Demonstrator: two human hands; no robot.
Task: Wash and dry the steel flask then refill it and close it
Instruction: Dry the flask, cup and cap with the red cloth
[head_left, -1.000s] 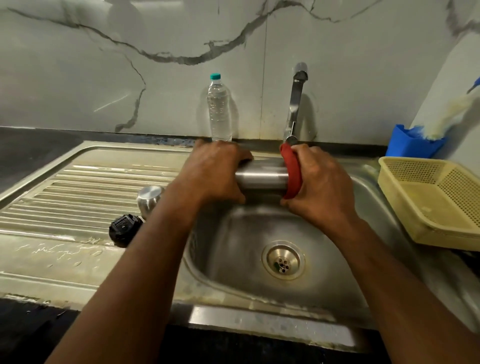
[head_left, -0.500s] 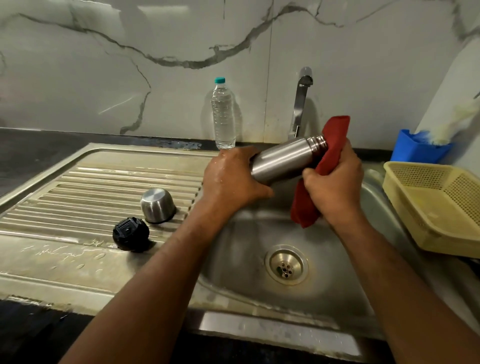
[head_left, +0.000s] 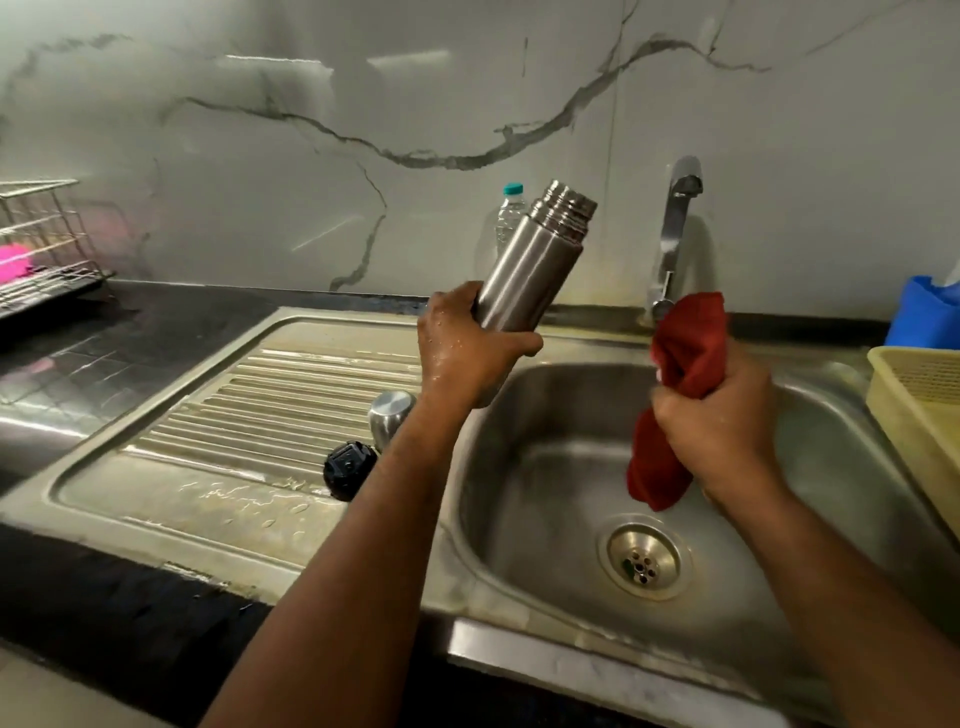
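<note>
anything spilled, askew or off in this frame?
Nothing serious. Water is pooled on the drainboard near the black stopper, and droplets cling to the left hand. The flask is tilted, uncapped, but held firmly.

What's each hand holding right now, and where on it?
Left hand grips the steel flask around its lower body, near the base. Right hand clutches the red cloth bunched at its middle.

Steel flask (head_left: 530, 265) — uncapped, tilted mouth-up, steel cap (head_left: 390, 417) — on drainboard
</note>
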